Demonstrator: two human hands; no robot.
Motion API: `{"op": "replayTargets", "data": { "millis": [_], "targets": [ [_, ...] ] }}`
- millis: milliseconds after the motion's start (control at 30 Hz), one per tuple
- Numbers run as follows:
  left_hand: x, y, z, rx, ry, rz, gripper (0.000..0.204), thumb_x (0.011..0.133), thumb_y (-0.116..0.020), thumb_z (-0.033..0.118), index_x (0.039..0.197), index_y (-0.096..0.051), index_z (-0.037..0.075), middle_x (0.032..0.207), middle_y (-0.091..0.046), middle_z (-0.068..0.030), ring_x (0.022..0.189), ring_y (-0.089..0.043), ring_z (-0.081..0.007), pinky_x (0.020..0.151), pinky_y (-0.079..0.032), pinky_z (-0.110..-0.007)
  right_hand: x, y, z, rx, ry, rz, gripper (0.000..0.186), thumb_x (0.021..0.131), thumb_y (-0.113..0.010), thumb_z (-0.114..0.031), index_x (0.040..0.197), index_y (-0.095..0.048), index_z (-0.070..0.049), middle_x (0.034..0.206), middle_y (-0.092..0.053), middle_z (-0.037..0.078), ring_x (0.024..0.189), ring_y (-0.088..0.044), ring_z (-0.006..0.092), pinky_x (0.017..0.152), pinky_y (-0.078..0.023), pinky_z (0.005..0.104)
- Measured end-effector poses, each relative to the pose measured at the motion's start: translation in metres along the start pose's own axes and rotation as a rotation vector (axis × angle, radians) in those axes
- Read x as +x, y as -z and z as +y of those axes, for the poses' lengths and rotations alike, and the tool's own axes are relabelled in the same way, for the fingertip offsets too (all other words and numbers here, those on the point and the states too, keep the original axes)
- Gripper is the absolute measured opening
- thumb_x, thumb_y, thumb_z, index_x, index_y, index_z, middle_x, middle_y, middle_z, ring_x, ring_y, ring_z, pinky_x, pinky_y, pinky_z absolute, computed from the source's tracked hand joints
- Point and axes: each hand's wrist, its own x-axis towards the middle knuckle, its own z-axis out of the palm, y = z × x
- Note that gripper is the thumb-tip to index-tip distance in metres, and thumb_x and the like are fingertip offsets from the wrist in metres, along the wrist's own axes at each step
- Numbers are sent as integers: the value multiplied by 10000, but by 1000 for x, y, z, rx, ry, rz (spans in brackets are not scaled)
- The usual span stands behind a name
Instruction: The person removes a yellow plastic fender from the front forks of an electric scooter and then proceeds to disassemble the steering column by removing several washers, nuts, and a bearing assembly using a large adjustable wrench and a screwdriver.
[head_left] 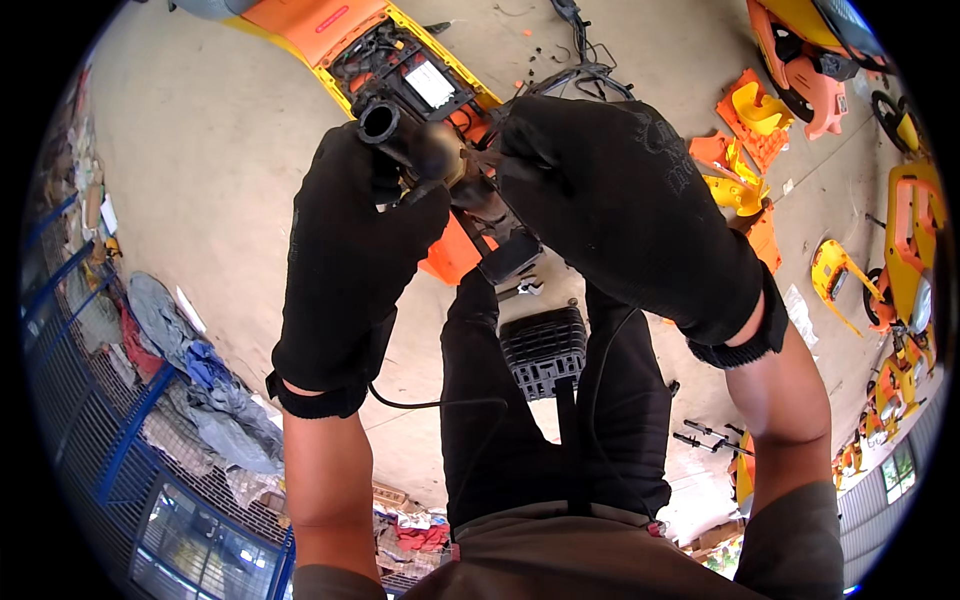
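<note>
Both of my hands wear black gloves and are raised close to the camera. My left hand (pixel 350 225) is closed round a dark tubular part (pixel 396 138), its round open end facing up and to the left. A rusty-looking metal section (pixel 478 190) of that part shows between my hands, partly blurred. My right hand (pixel 625 190) is closed at the part's right side, and its fingertips are mostly hidden. Below and beyond my hands lies an orange and yellow scooter body (pixel 315 30), its frame opened to show black components and a white label (pixel 429 84).
A black plastic crate (pixel 545 345) stands between my legs, with a wrench-like tool (pixel 522 288) near it. A black wiring harness (pixel 590 72) lies on the floor ahead. Orange and yellow panels (pixel 755 110) are scattered at right, near other scooters (pixel 912 230). Grey cloths (pixel 215 410) lie at left.
</note>
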Motion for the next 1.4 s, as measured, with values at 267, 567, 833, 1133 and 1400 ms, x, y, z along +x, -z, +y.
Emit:
{"op": "replayTargets", "data": {
  "millis": [267,567,833,1133,1400],
  "targets": [
    [4,4,7,169,7,-14,271,863,-713,29,1127,-649,13,803,-618,-17,687,-567,-83,598,-456,-247,5,-5,7,193,1,-2,132,910,-607,-134,891,-626,-6,688,-611,138,593,-597,255,589,-453,394],
    [2,6,1,-130,152,-9,275,840,-737,43,1100,-652,19,831,-614,1,722,-534,-67,637,-452,-242,-7,-8,18,627,-328,-127,154,911,-631,-137,855,-597,3,637,-473,52,596,-437,116,564,-370,317],
    [3,4,3,-138,184,-10,274,829,-739,27,1088,-650,32,786,-569,26,697,-506,-52,616,-440,-233,7,0,15,202,-138,-54,161,900,-649,-151,849,-581,-14,639,-464,88,580,-435,171,569,-380,344],
    [1,3,0,-79,175,9,245,827,-742,5,1046,-638,43,851,-601,-8,699,-549,-67,631,-479,-236,42,21,29,106,64,-279,148,857,-676,-136,869,-617,-2,704,-552,103,633,-562,200,620,-459,363],
    [-1,5,-5,88,-99,25,311,815,-747,-4,1100,-627,21,934,-653,-62,741,-660,-125,657,-548,-265,61,30,55,331,-230,-546,269,899,-701,-242,1052,-740,-24,875,-733,89,760,-666,145,732,-538,301]
  ]
}}
